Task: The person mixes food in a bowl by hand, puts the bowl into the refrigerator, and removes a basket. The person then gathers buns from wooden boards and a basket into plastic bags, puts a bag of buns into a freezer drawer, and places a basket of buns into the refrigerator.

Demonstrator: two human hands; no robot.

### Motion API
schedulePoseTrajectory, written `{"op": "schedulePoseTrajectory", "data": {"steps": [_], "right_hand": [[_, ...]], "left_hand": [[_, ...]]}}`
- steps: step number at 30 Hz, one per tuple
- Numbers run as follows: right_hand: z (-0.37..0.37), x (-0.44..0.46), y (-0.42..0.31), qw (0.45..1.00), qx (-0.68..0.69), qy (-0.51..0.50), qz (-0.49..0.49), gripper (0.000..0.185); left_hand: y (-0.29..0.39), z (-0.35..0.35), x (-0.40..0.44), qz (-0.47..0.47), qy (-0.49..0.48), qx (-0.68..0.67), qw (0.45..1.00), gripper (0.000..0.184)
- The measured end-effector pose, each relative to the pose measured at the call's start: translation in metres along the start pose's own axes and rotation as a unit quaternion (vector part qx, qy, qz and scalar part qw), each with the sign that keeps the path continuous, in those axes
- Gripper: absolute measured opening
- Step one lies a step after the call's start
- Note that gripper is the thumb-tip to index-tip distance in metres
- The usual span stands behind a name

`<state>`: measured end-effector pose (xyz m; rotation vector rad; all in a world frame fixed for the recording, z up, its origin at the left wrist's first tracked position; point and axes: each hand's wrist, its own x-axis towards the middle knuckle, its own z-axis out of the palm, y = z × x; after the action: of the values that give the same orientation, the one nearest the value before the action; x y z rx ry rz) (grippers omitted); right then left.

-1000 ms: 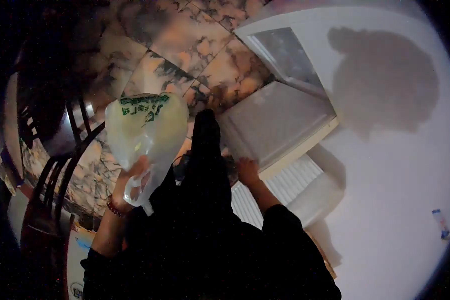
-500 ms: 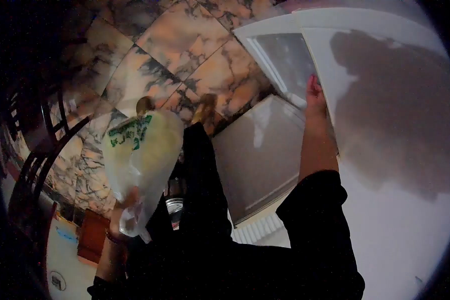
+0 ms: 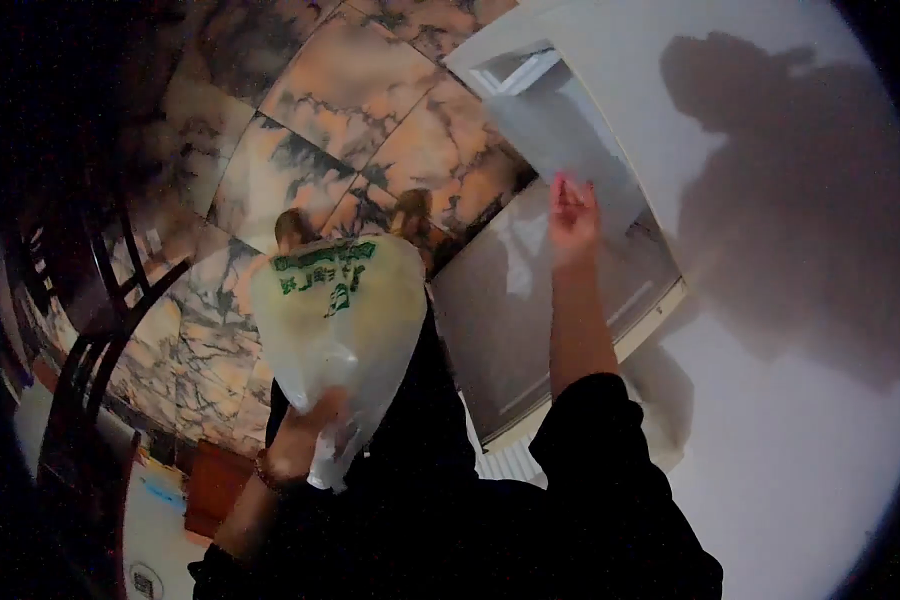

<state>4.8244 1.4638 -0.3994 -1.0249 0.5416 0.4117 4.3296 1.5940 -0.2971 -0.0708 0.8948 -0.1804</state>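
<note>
My left hand (image 3: 315,425) is closed round the gathered neck of a white plastic bag (image 3: 345,310) with green printing. Something pale yellowish shows through the bag's full end, but I cannot make out what it is. My right hand (image 3: 575,220) is raised with fingertips apart and partly curled, and nothing shows in it. Behind that hand are a flat grey panel (image 3: 515,320) with a pale edge and a white-framed opening (image 3: 570,110). Whether the hand touches either one cannot be told.
A white wall (image 3: 790,430) with a large shadow fills the right side. Marbled tiles (image 3: 350,90) cover the floor, where my feet (image 3: 410,215) stand. Dark chairs (image 3: 100,330) are at the left. A reddish-brown box-like object (image 3: 215,490) lies at lower left.
The bag has swung right with my left hand. My right hand has come left and slightly down, away from the white edge, and more of the framed opening shows.
</note>
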Motion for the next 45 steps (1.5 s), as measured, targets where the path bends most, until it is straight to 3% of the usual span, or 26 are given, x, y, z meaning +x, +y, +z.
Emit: {"op": "schedulePoseTrajectory", "data": {"steps": [2,5,8,10,11,12,13,14,15,17,18,19,20,22,23,24,28,32,34,35,38,41,43,44,45], "right_hand": [[-0.018,-0.017,0.018,0.995,0.057,0.048,0.063,0.02],[-0.032,-0.045,0.049,0.997,0.013,0.019,0.079,0.023],[-0.025,-0.08,0.065,0.997,0.018,0.051,0.051,0.024],[-0.017,-0.094,0.07,0.996,0.009,0.064,0.061,0.021],[-0.018,-0.095,0.076,0.994,-0.001,0.075,0.076,0.019],[-0.022,-0.096,0.079,0.994,0.0,0.076,0.078,0.019],[-0.03,-0.097,0.082,0.994,-0.033,-0.013,0.102,0.028],[-0.033,-0.099,0.085,0.985,-0.063,-0.103,0.126,0.037],[-0.026,-0.109,0.087,0.984,-0.061,-0.104,0.13,0.037],[-0.013,-0.142,0.081,0.953,-0.115,-0.003,0.28,0.065],[-0.014,-0.157,0.047,0.929,-0.272,0.05,0.244,0.081],[-0.013,-0.172,0.034,0.916,-0.345,0.042,0.2,0.08],[-0.027,-0.179,0.022,0.908,-0.39,0.028,0.148,0.078],[-0.049,-0.178,-0.002,0.903,-0.425,0.037,0.053,0.076],[-0.063,-0.168,-0.013,0.899,-0.435,0.046,0.01,0.074],[-0.075,-0.154,-0.021,0.896,-0.44,0.056,-0.029,0.073],[-0.126,-0.081,-0.051,0.905,-0.404,0.075,-0.11,0.068],[-0.161,-0.002,-0.063,0.932,-0.331,0.066,-0.133,0.063],[-0.178,0.042,-0.066,0.942,-0.301,0.054,-0.141,0.06],[-0.18,0.059,-0.064,0.947,-0.287,0.046,-0.14,0.059],[-0.194,0.111,-0.056,0.955,-0.265,0.015,-0.133,0.055],[-0.216,0.157,-0.045,0.957,-0.269,-0.055,-0.093,0.052],[-0.228,0.171,-0.048,0.907,-0.388,-0.137,-0.09,0.049],[-0.229,0.173,-0.057,0.781,-0.582,-0.151,-0.167,0.048],[-0.233,0.176,-0.066,0.613,-0.736,-0.134,-0.252,0.046]], "left_hand": [[-0.014,-0.021,-0.006,0.065,-0.053,-0.092,0.992,0.044],[0.018,0.003,-0.013,-0.004,0.004,-0.026,1.0,0.039],[0.045,0.05,-0.027,-0.05,0.042,0.02,0.998,0.036],[0.064,0.092,-0.042,-0.006,0.052,0.208,0.977,0.033],[0.074,0.107,-0.044,-0.007,0.056,0.209,0.976,0.033],[0.086,0.12,-0.049,-0.023,0.031,0.301,0.953,0.032],[0.095,0.132,-0.05,-0.039,0.007,0.389,0.92,0.031],[0.101,0.146,-0.05,-0.04,0.012,0.39,0.92,0.031],[0.105,0.161,-0.046,-0.001,-0.025,0.399,0.917,0.03],[0.109,0.185,-0.032,0.04,-0.061,0.408,0.91,0.029],[0.081,0.206,-0.003,0.136,-0.11,0.464,0.869,0.029],[0.082,0.215,0.005,0.235,-0.157,0.507,0.815,0.029],[0.085,0.222,0.011,0.237,-0.157,0.504,0.816,0.029],[0.077,0.239,0.043,0.328,-0.27,0.591,0.685,0.032],[0.067,0.247,0.061,0.33,-0.268,0.592,0.685,0.032],[0.066,0.258,0.075,0.365,-0.281,0.629,0.626,0.032],[0.1,0.314,0.116,0.167,-0.328,0.766,0.527,0.028],[0.093,0.306,0.204,0.281,-0.327,0.779,0.455,0.031],[0.102,0.309,0.229,0.226,-0.23,0.747,0.581,0.05],[0.1,0.311,0.242,0.227,-0.225,0.748,0.581,0.05],[0.089,0.311,0.286,0.218,-0.16,0.79,0.55,0.05],[0.065,0.307,0.338,0.277,-0.12,0.841,0.448,0.049],[0.071,0.301,0.346,0.243,-0.081,0.854,0.453,0.048],[0.074,0.297,0.344,0.212,-0.046,0.864,0.454,0.049],[0.076,0.294,0.341,0.171,-0.038,0.891,0.418,0.057]]}}
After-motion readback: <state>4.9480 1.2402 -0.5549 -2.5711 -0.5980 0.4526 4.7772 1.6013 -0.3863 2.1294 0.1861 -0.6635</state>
